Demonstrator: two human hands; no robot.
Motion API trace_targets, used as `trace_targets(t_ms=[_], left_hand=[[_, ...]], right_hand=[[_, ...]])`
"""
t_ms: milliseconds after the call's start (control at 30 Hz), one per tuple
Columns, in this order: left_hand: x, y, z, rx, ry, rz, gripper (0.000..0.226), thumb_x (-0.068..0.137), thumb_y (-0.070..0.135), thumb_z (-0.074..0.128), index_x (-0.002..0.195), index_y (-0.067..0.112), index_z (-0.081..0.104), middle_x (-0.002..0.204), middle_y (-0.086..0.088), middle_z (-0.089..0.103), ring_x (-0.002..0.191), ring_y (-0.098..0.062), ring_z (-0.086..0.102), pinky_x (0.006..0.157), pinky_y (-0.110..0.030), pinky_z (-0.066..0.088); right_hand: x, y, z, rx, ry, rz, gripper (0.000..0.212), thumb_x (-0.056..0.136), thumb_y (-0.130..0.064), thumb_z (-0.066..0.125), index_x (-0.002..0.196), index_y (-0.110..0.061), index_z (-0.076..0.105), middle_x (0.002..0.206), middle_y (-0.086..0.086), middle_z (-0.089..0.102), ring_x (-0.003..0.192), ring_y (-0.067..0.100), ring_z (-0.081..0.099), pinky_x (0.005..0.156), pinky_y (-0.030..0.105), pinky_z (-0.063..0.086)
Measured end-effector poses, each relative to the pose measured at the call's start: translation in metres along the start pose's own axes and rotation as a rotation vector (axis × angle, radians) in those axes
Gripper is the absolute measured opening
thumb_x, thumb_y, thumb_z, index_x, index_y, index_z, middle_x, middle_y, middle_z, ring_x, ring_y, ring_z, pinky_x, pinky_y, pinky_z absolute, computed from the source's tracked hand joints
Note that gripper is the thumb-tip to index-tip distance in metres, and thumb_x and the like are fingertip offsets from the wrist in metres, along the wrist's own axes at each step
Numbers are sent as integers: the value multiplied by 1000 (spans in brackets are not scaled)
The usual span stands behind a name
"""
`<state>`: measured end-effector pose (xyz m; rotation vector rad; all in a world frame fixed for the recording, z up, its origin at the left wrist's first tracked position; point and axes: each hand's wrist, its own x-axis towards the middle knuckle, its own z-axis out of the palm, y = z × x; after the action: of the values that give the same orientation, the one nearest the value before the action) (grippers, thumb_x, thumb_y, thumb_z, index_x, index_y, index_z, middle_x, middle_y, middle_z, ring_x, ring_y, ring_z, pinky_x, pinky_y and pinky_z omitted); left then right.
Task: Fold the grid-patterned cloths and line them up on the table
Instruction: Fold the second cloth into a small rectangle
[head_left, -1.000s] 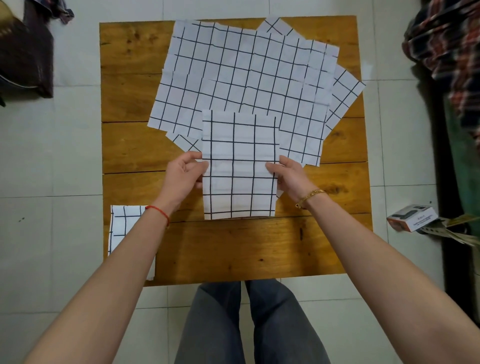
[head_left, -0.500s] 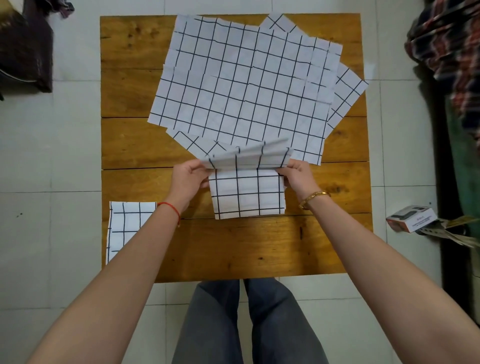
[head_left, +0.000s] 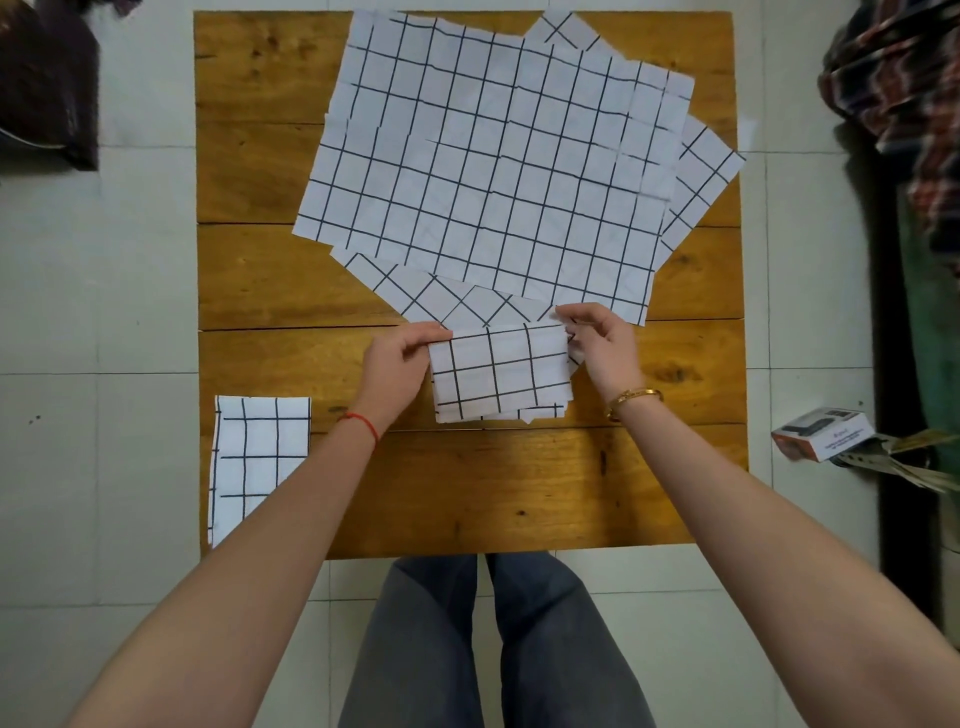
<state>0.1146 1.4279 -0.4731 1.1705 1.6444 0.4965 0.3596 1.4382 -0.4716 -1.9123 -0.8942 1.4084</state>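
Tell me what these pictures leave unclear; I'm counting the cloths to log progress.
- Pile of unfolded cloths, head view: the sheets overlap, so their number cannot be counted.
- Folded cloth at the table's near-left corner: the left forearm covers its near part.
- Cloth being folded: its layer count is hidden, and the left hand and right hand cover its far corners.

Your left forearm is covering the folded cloth's (head_left: 249, 457) near corner (the box's (head_left: 821, 434) print is reading too small).

On the wooden surface (head_left: 291, 291), the left hand (head_left: 397, 364) and right hand (head_left: 602, 348) pinch the far corners of a folded grid cloth (head_left: 498, 376), below a stack of unfolded cloths (head_left: 493, 166).
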Motion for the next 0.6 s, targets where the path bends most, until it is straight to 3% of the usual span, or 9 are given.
trace_targets(t_ms=[100, 267, 367, 500, 600], left_hand=[[-5, -8, 3, 273, 29, 133, 35, 94, 4, 48, 122, 20, 64, 132, 5, 56, 124, -9, 45, 107, -23, 33], [-17, -23, 1, 599, 68, 340, 43, 93, 23, 56, 135, 18, 52, 136, 2, 49, 130, -15, 38, 109, -34, 31], [-20, -30, 0, 789, -10, 406, 52, 91, 31, 59, 139, 18, 47, 141, 1, 46, 133, -19, 36, 108, -38, 31], [-23, -34, -1, 914, -34, 425, 56, 88, 28, 63, 140, 16, 46, 144, -2, 46, 135, -23, 35, 111, -38, 22], [-24, -34, 0, 935, -35, 426, 56, 86, 24, 65, 139, 15, 48, 145, -3, 45, 136, -25, 34, 111, -39, 17]], right_hand=[[-2, 1, 4, -283, 60, -169, 25, 92, -8, 48, 102, -19, 67, 103, -7, 66, 82, 9, 57, 69, 21, 49], [-4, 10, 15, -723, 12, -509, 32, 87, -12, 48, 116, -15, 61, 113, 2, 59, 106, 20, 48, 89, 23, 36], [-9, 10, 26, -905, -139, -680, 40, 90, -16, 47, 129, -11, 54, 129, 4, 56, 121, 26, 45, 103, 37, 39], [-20, 13, 49, -1178, -337, -736, 52, 94, -26, 42, 144, -13, 37, 149, 2, 39, 138, 28, 31, 114, 43, 27], [-26, 16, 65, -1266, -394, -727, 56, 95, -32, 35, 148, -13, 29, 154, 2, 29, 143, 28, 24, 116, 47, 22]])
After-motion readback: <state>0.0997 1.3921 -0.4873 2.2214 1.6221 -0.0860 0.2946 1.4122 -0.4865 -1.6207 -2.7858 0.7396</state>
